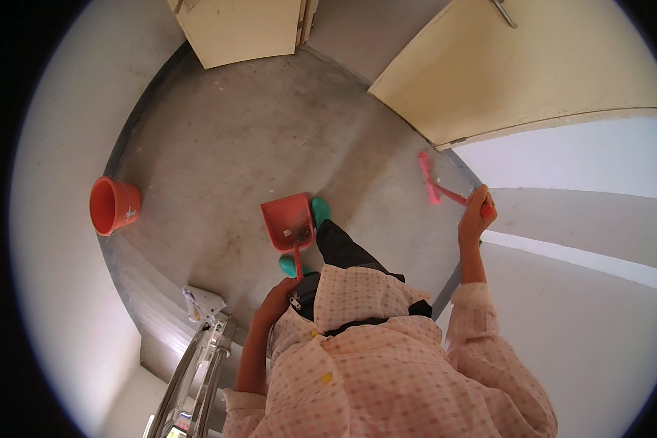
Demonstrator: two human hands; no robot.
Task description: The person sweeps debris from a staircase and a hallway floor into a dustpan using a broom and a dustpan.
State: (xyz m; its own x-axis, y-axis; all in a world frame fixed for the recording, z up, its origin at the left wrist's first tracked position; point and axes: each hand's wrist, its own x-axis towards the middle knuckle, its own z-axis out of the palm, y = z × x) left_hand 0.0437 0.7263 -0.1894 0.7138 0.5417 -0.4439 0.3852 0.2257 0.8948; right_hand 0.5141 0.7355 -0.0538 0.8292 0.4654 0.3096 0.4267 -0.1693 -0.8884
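Observation:
My right hand (475,211) is closed round the red handle of a broom, whose pink-red head (430,178) is over the floor near the door at the right. My left hand (278,300) is at my left hip, at the upper end of the handle of a red dustpan (287,216); the fingers are partly hidden by the waist bag. The dustpan is in front of me between my green shoes (321,211), with dark debris and a small pale piece in it.
An orange bucket (115,206) stands by the left wall. A metal-framed object (202,361) with a white patterned cloth or bag (202,303) is at the lower left. Cream doors (503,71) border the grey floor (241,131) at the top and upper right.

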